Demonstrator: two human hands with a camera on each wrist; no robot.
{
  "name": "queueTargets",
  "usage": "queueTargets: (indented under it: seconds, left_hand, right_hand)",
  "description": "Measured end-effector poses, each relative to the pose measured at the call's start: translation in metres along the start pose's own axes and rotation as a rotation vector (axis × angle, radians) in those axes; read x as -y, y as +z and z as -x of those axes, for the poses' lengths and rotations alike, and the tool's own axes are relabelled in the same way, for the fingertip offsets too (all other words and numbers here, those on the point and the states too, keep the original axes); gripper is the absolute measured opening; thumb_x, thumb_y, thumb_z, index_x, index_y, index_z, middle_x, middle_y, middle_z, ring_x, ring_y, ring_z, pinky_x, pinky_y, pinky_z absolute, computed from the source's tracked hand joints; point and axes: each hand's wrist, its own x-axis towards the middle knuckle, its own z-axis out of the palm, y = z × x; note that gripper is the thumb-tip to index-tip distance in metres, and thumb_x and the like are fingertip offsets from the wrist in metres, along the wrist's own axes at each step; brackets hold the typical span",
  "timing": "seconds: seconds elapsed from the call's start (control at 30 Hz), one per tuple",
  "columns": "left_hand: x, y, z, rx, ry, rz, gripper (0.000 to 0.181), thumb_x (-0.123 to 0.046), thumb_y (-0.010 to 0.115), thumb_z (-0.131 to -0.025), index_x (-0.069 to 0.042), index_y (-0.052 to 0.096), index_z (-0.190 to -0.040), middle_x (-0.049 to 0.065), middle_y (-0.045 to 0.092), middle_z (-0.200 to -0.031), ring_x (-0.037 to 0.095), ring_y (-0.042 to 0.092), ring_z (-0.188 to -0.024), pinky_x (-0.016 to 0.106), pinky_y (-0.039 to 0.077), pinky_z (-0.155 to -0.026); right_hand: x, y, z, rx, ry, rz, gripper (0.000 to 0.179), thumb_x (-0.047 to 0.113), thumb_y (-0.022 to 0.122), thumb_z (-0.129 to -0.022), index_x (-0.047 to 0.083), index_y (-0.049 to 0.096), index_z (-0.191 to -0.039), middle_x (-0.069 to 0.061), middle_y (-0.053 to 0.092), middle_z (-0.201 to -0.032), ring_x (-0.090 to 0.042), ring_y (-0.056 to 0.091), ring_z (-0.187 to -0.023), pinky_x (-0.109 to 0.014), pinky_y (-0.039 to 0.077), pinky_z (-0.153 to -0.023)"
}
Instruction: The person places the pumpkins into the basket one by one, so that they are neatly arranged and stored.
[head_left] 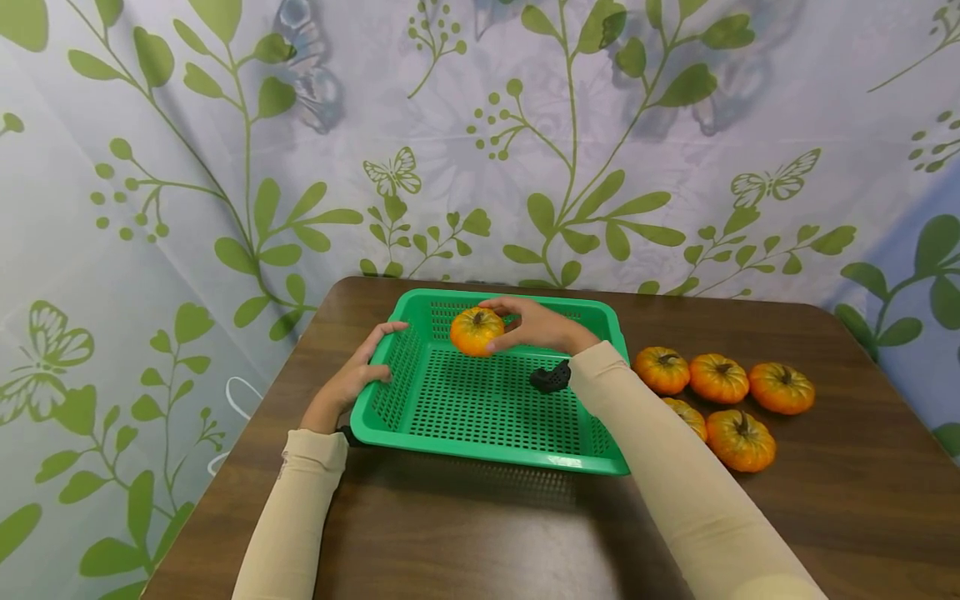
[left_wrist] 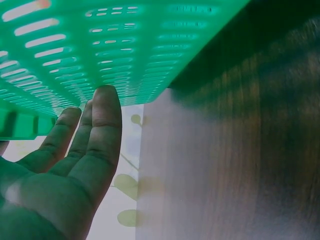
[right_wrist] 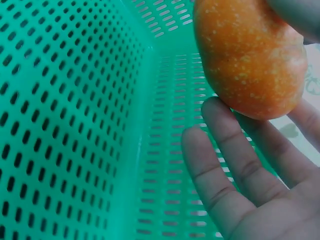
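Observation:
A green perforated plastic basket (head_left: 495,463) is in front of me at the middle of the table. My left hand (head_left: 352,379) grips its left rim, the thumb hooked over the edge. In the left wrist view several fingers (left_wrist: 106,120) lie against the outer side wall. My right hand (head_left: 536,325) holds a small orange pumpkin (head_left: 474,333) over the far part of the basket, pinched between thumb and fingers. Up close in the right wrist view, that pumpkin (right_wrist: 250,60) hangs above the slotted base, with two fingers spread below it. No other pumpkin shows inside the basket.
To the right of the basket several more small orange pumpkins (head_left: 718,378) sit on the brown wooden table (head_left: 465,533); my right forearm partly covers one. A leaf-patterned curtain (head_left: 465,167) stands behind the table. A white cable (head_left: 238,396) hangs at the left edge.

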Motion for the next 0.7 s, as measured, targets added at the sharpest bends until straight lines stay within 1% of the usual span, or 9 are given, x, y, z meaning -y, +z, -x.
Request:
queueTargets:
  seconds: [0.13, 0.3, 0.47, 0.6, 0.7]
  left_hand:
    - [0.000, 0.000, -0.001, 0.006, 0.002, 0.005, 0.088, 0.007, 0.049, -0.080, -0.003, 0.026, -0.164, 0.034, 0.033, -0.152, 0.040, 0.050, -0.113, 0.039, 0.056, -0.079]
    - [0.000, 0.000, -0.001, 0.004, -0.002, 0.006, 0.089, 0.006, 0.049, -0.080, -0.004, 0.025, -0.164, 0.034, 0.033, -0.153, 0.041, 0.050, -0.114, 0.038, 0.056, -0.080]
    - [0.000, -0.001, 0.000, 0.003, -0.003, 0.011, 0.089, 0.007, 0.049, -0.080, -0.004, 0.025, -0.164, 0.033, 0.032, -0.154, 0.042, 0.049, -0.115, 0.039, 0.055, -0.080]
    - [0.000, 0.000, 0.000, 0.002, 0.003, 0.021, 0.088, 0.007, 0.049, -0.080, -0.002, 0.024, -0.164, 0.033, 0.032, -0.154, 0.041, 0.048, -0.114, 0.038, 0.055, -0.080]
    - [0.000, 0.000, 0.000, 0.008, 0.012, 0.029, 0.089, 0.007, 0.049, -0.079, -0.002, 0.024, -0.164, 0.033, 0.032, -0.155, 0.040, 0.048, -0.115, 0.038, 0.055, -0.081]
  right_hand:
    - [-0.003, 0.004, -0.007, 0.008, 0.021, -0.055, 0.079, 0.005, 0.077, -0.096, 0.004, 0.039, -0.165, -0.025, 0.042, -0.161, -0.043, 0.045, -0.144, -0.056, 0.047, -0.112]
    - [-0.007, 0.009, -0.014, 0.035, 0.064, -0.093, 0.081, 0.000, 0.075, -0.096, 0.003, 0.035, -0.167, -0.029, 0.047, -0.155, -0.044, 0.049, -0.141, -0.059, 0.044, -0.115]
    - [-0.012, 0.015, -0.021, 0.055, 0.102, -0.106, 0.081, -0.004, 0.074, -0.096, 0.001, 0.034, -0.167, -0.031, 0.052, -0.151, -0.043, 0.054, -0.137, -0.055, 0.045, -0.115]
    - [-0.015, 0.019, -0.026, 0.086, 0.106, -0.110, 0.081, -0.005, 0.072, -0.097, -0.001, 0.032, -0.167, -0.033, 0.054, -0.149, -0.043, 0.056, -0.137, -0.051, 0.046, -0.115]
    - [-0.018, 0.021, -0.029, 0.089, 0.112, -0.108, 0.082, -0.006, 0.072, -0.097, -0.001, 0.030, -0.168, -0.034, 0.053, -0.150, -0.044, 0.055, -0.138, -0.051, 0.046, -0.115]
